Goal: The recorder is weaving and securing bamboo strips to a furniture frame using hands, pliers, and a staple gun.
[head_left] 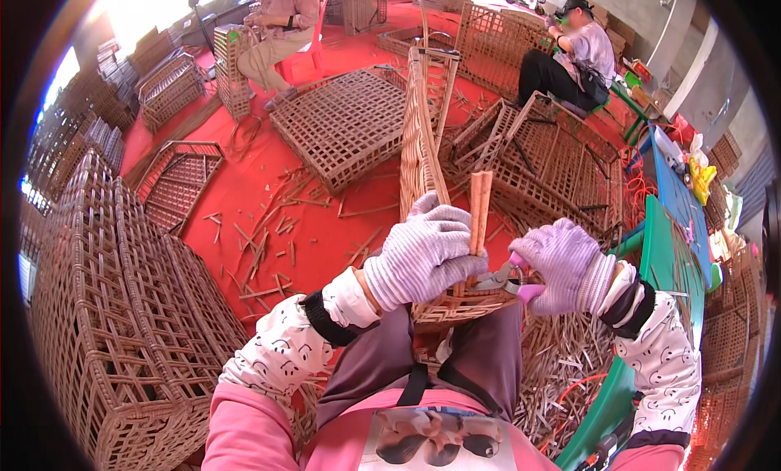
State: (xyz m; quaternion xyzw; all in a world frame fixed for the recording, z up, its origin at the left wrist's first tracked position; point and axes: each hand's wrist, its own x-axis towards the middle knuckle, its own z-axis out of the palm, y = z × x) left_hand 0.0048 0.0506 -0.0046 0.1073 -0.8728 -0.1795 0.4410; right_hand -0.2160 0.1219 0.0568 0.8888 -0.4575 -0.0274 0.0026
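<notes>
In a pale lilac knit glove, my left hand is closed round two upright brown wicker strips. They rise from the near end of a long woven wicker frame, which stretches away from my lap. My right hand, gloved alike, grips pink-handled cutters. Their metal blades lie against the strips' lower part, just below my left fingers. Whether the blades are fully closed is hidden. Across my thighs rests the frame's near woven end.
Large woven baskets stand at my left. Wicker panels and frames lie ahead on the red floor among scattered offcuts. A green bench is at my right, beside piled strips. Two people sit farther off.
</notes>
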